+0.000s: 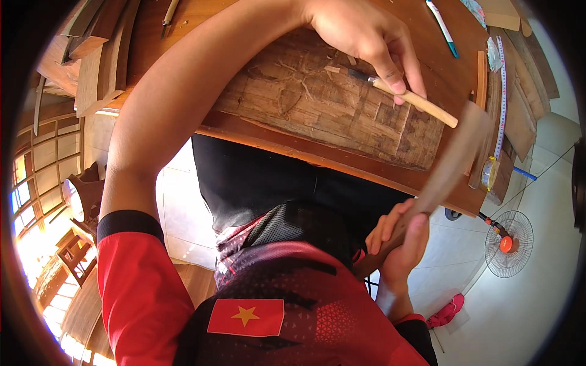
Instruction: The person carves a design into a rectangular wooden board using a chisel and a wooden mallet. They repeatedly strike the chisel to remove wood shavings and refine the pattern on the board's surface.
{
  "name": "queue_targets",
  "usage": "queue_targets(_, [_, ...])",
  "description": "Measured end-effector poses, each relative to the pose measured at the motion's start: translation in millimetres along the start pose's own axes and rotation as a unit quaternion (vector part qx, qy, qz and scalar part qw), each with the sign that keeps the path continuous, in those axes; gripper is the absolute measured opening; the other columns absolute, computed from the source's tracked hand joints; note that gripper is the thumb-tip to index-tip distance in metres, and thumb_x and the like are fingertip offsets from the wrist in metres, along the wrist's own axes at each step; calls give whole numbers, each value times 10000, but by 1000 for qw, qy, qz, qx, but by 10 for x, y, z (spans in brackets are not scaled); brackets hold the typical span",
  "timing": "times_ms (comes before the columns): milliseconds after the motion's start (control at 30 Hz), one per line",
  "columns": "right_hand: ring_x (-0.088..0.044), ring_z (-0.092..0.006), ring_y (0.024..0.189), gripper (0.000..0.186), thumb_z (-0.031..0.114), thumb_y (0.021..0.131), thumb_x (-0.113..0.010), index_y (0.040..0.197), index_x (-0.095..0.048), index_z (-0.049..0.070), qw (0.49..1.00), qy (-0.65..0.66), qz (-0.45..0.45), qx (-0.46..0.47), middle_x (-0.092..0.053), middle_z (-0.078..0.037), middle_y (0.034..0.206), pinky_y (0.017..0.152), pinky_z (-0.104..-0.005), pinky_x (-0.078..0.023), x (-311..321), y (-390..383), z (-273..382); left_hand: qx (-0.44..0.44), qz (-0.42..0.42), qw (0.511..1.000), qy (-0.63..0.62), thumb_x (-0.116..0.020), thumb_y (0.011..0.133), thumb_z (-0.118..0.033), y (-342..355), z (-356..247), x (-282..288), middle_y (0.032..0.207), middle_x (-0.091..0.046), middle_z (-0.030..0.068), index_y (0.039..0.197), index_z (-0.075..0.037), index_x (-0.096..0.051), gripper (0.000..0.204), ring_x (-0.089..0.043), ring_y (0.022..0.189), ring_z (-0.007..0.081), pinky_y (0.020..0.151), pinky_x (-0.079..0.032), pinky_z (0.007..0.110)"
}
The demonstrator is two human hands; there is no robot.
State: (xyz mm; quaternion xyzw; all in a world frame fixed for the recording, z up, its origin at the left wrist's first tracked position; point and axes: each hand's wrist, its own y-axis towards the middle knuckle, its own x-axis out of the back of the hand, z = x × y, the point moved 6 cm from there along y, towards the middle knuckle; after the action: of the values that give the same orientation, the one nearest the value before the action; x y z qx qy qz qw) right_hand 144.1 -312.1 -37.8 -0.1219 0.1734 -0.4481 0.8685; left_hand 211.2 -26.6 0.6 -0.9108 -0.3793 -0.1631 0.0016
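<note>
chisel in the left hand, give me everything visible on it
The chisel has a pale, round wooden handle and a short dark metal blade. It lies slanted across the carved wood slab, blade end toward the upper left with its tip on the carving, handle end jutting lower right. The left hand pinches it near where blade meets handle. The blurred wooden mallet in the right hand is right at the handle's end; contact is unclear.

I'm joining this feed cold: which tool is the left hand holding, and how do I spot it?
Start at the wide carved wood panel lying across the workbench. Near its top edge, the left hand grips a chisel that slants down to the right. It has a pale round wooden handle and a short dark blade on the carving, unlike the broad blurred mallet in the right hand.
</note>
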Motion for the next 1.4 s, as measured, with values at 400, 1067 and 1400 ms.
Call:
queue_targets(400, [-447,-141,447,367,393,1100,-411,1126,-466,31,1000,-3,-11,1,-484,-80,673,430,-294,-438,0,37,5,38,13,999,11,-608,1020,-206,0,59,-5,1098,-721,82,1369,-29,-643,393,-625,965,196,905,-485,337])
queue_targets(1067, [-445,-151,443,414,439,1100,-384,1114,-454,31,1000,0,15,24,-464,-77,657,434,-306,-440,14,2,66,18,13,999,-25,-610,1033,-220,59,24,-10,1109,-713,59,1376,-53,-644,383,-605,989,201,911,-469,344])
queue_targets(1400, [-447,-156,438,429,457,1099,-373,1118,-443,34,1000,13,11,25,-467,-79,662,430,-306,-440,36,10,71,39,-19,999,-15,-615,1033,-238,22,6,11,1169,-716,72,1394,-63,-634,402,-617,1065,209,961,-464,319])
